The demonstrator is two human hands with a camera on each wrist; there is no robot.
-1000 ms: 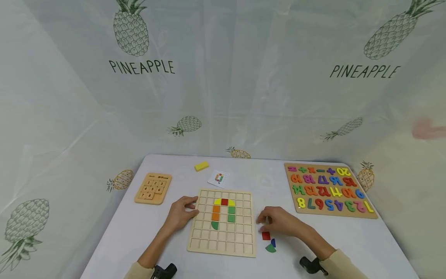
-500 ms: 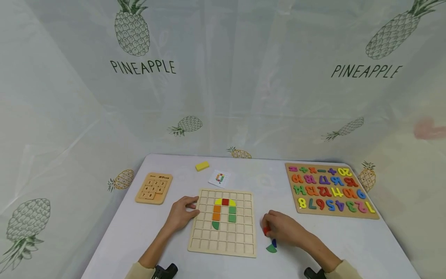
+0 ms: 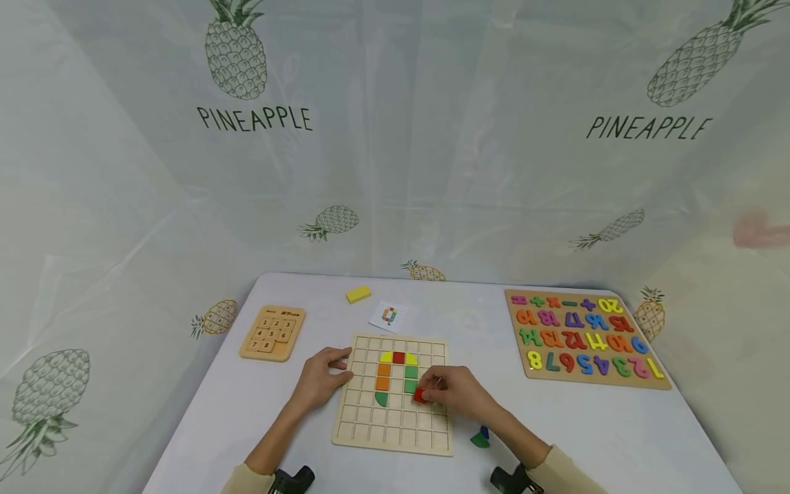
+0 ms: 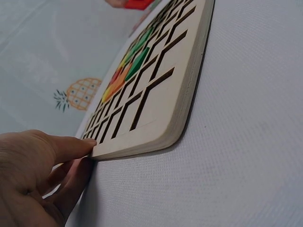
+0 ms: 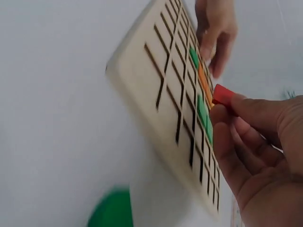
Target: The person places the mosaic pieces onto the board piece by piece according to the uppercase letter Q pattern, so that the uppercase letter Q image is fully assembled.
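Observation:
In the head view my left hand (image 3: pixel 321 377) holds the left edge of a wooden grid board (image 3: pixel 364 433), its thumb (image 4: pixel 73 148) on the rim in the left wrist view. Between thumb and fingertips my right hand (image 3: pixel 459 392) pinches a red square tile (image 5: pixel 223 94) over the right half of the board, just below the green tiles (image 3: pixel 411 371). An arch of coloured pieces fills some cells: yellow corners, a red square (image 3: pixel 398 358) at the top, orange squares (image 3: pixel 383 377) on the left and a green rounded piece (image 3: pixel 381 399) beneath them.
A green rounded piece (image 3: pixel 479 440) and a blue piece (image 3: pixel 484 431) lie right of the board. Behind it are a picture card (image 3: pixel 395 311) and a yellow block (image 3: pixel 358 294). A number puzzle (image 3: pixel 271 333) sits left, a coloured number board (image 3: pixel 580 336) right.
My right hand has picked up the red square tile from the table right of the board and carried it left over the board. My left hand stays at the board's edge.

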